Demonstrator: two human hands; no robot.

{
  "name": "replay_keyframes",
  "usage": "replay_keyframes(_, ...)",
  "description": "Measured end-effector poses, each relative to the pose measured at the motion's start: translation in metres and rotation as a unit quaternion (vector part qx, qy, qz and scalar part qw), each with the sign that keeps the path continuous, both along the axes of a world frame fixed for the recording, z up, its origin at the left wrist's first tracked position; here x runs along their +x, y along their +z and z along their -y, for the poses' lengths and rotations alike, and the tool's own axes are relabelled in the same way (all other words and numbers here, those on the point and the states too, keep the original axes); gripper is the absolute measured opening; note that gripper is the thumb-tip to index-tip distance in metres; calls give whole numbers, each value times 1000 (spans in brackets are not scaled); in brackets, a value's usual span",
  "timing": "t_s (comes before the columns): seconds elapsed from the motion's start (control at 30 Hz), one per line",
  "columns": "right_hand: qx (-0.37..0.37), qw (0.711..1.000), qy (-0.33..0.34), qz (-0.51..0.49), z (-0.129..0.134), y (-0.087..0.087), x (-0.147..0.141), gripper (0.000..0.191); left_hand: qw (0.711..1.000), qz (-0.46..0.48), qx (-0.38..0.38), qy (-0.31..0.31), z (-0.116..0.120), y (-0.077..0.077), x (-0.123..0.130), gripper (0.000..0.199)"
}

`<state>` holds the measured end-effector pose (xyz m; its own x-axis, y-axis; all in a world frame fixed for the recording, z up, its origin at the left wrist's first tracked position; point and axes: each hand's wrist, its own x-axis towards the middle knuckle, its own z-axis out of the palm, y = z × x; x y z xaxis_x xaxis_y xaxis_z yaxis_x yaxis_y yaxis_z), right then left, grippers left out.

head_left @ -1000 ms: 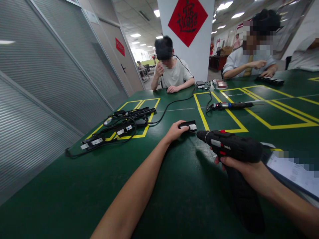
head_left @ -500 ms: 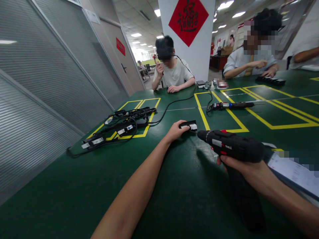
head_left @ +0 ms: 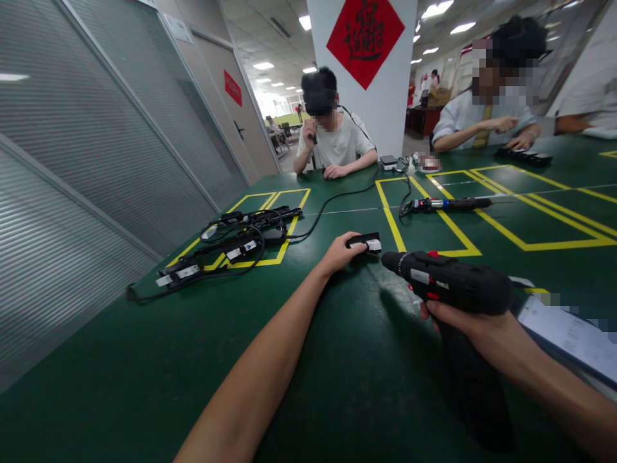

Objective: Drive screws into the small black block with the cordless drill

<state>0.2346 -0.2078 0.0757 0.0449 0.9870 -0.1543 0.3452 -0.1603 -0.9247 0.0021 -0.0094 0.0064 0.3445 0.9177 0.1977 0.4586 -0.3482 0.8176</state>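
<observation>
My left hand (head_left: 341, 253) grips a small black block with a white label (head_left: 372, 245) against the green table, its fingers closed round the near left end. In my right hand (head_left: 463, 321) is a black cordless drill (head_left: 450, 281) with red details, held by its handle and pointing left. The thin bit reaches from the chuck toward the block's right side; whether the tip touches it I cannot make out. The drill's shadow falls on the table below the chuck.
Black adapters and cables (head_left: 241, 243) lie at left within yellow tape lines. A pen-shaped corded tool (head_left: 450, 204) lies farther back. Beside my right forearm is a phone or tablet-like screen (head_left: 569, 328). Two people sit across the green table (head_left: 193, 360), each handling black parts.
Both my hands, the block and the drill stay almost where they were. Across the table, a person's raised hand has shifted slightly.
</observation>
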Motion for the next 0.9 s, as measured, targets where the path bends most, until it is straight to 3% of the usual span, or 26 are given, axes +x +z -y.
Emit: replay_keyframes(0.9, -1, 1000, -1, -18, 0, 4, -4, 17, 1000, 9, 2, -9, -3, -3, -2, 43)
